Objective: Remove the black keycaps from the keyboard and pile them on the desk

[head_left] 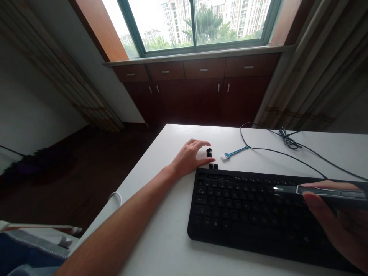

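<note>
- The right hand (339, 237) is gripping a slim dark tool (336, 193) between thumb and fingers, closed firmly around its body
- The tool is lying nearly level in that grip, its shiny metal tip pointing left above the keys; whether the tip is touching them I cannot tell
- The left hand (188, 155) is reaching past the keyboard's far left corner, thumb and forefinger standing a little apart
- Two small black keycaps (209, 155) are sitting in the gap between those fingertips, one behind the other; whether the fingers are pressing on them I cannot tell
- Two more loose caps (216, 166) are lying side by side just nearer, close to the keyboard's back edge
- The black keyboard (247, 207) is resting on the white table (161, 230), under the tool and partly hidden by the right hand
- A blue brush (234, 152) is lying behind the keyboard, right of the caps, its white bristles facing left
- A black cable (286, 138) is looping past the end of the brush handle and running to the keyboard's back edge, with a tied bundle farther back
- Beyond the table, a dark red cabinet (184, 96) is standing below a window (172, 23), and curtains (310, 76) are hanging on both sides
</note>
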### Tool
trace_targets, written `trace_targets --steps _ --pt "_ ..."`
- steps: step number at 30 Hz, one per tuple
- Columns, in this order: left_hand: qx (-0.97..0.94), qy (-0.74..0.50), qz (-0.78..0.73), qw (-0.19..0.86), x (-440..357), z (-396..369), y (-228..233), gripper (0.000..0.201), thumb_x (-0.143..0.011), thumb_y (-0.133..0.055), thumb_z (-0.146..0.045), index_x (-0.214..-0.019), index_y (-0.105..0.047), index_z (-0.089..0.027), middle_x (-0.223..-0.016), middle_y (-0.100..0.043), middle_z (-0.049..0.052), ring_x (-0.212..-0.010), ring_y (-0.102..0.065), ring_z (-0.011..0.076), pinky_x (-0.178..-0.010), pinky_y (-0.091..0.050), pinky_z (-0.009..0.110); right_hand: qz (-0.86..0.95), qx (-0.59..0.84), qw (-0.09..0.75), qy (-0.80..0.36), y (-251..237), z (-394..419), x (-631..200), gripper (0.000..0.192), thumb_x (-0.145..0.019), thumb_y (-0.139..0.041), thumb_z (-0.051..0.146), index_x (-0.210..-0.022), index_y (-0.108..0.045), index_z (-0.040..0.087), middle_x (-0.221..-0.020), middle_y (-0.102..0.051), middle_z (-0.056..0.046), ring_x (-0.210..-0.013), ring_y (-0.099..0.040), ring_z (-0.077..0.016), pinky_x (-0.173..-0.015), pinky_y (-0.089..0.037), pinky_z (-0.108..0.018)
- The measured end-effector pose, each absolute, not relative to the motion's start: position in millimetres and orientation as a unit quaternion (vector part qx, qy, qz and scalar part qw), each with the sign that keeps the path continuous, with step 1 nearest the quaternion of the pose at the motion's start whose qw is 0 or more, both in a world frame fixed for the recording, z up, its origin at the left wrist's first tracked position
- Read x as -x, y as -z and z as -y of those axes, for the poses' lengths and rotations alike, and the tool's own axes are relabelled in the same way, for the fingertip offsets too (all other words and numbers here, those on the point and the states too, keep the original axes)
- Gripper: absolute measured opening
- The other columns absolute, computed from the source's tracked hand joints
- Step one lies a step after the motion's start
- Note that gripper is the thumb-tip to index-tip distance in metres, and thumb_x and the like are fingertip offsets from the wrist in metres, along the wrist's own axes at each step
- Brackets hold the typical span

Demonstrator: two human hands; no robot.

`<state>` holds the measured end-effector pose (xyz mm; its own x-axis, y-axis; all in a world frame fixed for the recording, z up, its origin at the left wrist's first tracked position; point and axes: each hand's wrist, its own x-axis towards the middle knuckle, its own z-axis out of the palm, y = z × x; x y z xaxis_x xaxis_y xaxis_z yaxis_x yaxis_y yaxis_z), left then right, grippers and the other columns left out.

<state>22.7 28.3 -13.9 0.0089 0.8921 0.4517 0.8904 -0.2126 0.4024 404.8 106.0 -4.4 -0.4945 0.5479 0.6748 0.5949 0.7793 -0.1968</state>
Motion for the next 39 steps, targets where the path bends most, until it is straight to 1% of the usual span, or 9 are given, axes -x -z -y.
trace_targets --steps 4,6,13,17,19,25,29,35,39 --pt "-0.732 -0.3 -0.612 0.003 -23 -28 12 0.03 -0.094 -0.061 -0.043 -0.115 -0.068 -0.024 -0.122 -0.069 0.005 -0.116 -0.058 0.0241 -0.102 -0.049 0.047 0.865 0.323 0.383 0.026 2 -106 -403 0.025 -0.085 -0.062 0.048 -0.095 -0.066 0.025 -0.081 -0.073 -0.003 -0.054 -0.067 -0.0194 -0.041 -0.049 -0.026" --pt "-0.734 -0.29 -0.614 -0.003 -24 -28 13 0.026 -0.096 -0.058 -0.041 -0.112 -0.071 -0.025 -0.122 -0.069 0.005 -0.115 -0.059 0.0242 -0.1 -0.049 0.048 0.865 0.327 0.379 0.029 0 -105 -403 0.026 -0.085 -0.062 0.048 -0.095 -0.066 0.025 -0.079 -0.073 -0.003 -0.052 -0.067 -0.0192 -0.04 -0.048 -0.026" --pt "-0.735 -0.303 -0.607 -0.008 -22 -28 15 0.029 -0.095 -0.06 -0.042 -0.115 -0.07 -0.024 -0.12 -0.069 0.007 -0.113 -0.06 0.0243 -0.098 -0.05 0.047 0.857 0.35 0.378 0.02 -2 -105 -404 0.027 -0.085 -0.062 0.049 -0.091 -0.067 0.023 -0.077 -0.073 -0.003 -0.056 -0.068 -0.0198 -0.042 -0.047 -0.026" --pt "-0.758 -0.297 -0.58 0.013 -21 -29 14 0.043 -0.082 -0.072 -0.052 -0.114 -0.069 -0.025 -0.122 -0.068 0.007 -0.116 -0.058 0.0252 -0.1 -0.05 0.046 0.852 0.339 0.398 0.034 -3 -105 -402 0.028 -0.086 -0.062 0.049 -0.09 -0.066 0.022 -0.073 -0.071 -0.002 -0.051 -0.064 -0.0169 -0.041 -0.045 -0.025" --pt "-0.756 -0.299 -0.582 0.017 -22 -29 14 0.044 -0.079 -0.074 -0.052 -0.113 -0.07 -0.025 -0.123 -0.067 0.007 -0.117 -0.057 0.0248 -0.1 -0.05 0.045 0.854 0.326 0.404 0.024 -5 -104 -400 0.026 -0.087 -0.062 0.046 -0.091 -0.067 0.02 -0.075 -0.071 -0.002 -0.051 -0.064 -0.0152 -0.043 -0.046 -0.023" --pt "-0.749 -0.293 -0.594 0.009 -24 -28 13 0.024 -0.094 -0.061 -0.042 -0.108 -0.072 -0.025 -0.12 -0.067 0.006 -0.113 -0.06 0.0228 -0.098 -0.05 0.044 0.853 0.331 0.403 0.025 -8 -102 -396 0.025 -0.088 -0.063 0.044 -0.093 -0.068 0.02 -0.074 -0.071 0.0 -0.05 -0.062 -0.0138 -0.042 -0.044 -0.022" --pt "-0.748 -0.286 -0.599 0.005 -24 -28 12 0.025 -0.096 -0.057 -0.041 -0.108 -0.072 -0.025 -0.119 -0.067 0.007 -0.111 -0.06 0.0232 -0.096 -0.051 0.043 0.854 0.324 0.406 0.025 -8 -102 -396 0.023 -0.088 -0.063 0.042 -0.093 -0.067 0.02 -0.074 -0.071 0.0 -0.051 -0.063 -0.0138 -0.044 -0.046 -0.022" --pt "-0.74 -0.286 -0.608 -0.015 -19 -26 15 0.037 -0.09 -0.065 -0.048 -0.118 -0.068 -0.024 -0.122 -0.066 0.007 -0.115 -0.057 0.0246 -0.097 -0.051 0.044 0.858 0.314 0.405 0.036 -7 -104 -397 0.024 -0.088 -0.06 0.044 -0.091 -0.066 0.021 -0.076 -0.071 -0.001 -0.052 -0.064 -0.0151 -0.045 -0.047 -0.024" --pt "-0.729 -0.288 -0.621 -0.031 -15 -21 15 0.029 -0.096 -0.058 -0.036 -0.121 -0.066 -0.024 -0.122 -0.067 0.007 -0.116 -0.058 0.0245 -0.099 -0.05 0.046 0.856 0.316 0.407 0.031 -4 -105 -400 0.023 -0.088 -0.061 0.044 -0.092 -0.065 0.022 -0.077 -0.071 -0.002 -0.056 -0.067 -0.0168 -0.046 -0.05 -0.024"
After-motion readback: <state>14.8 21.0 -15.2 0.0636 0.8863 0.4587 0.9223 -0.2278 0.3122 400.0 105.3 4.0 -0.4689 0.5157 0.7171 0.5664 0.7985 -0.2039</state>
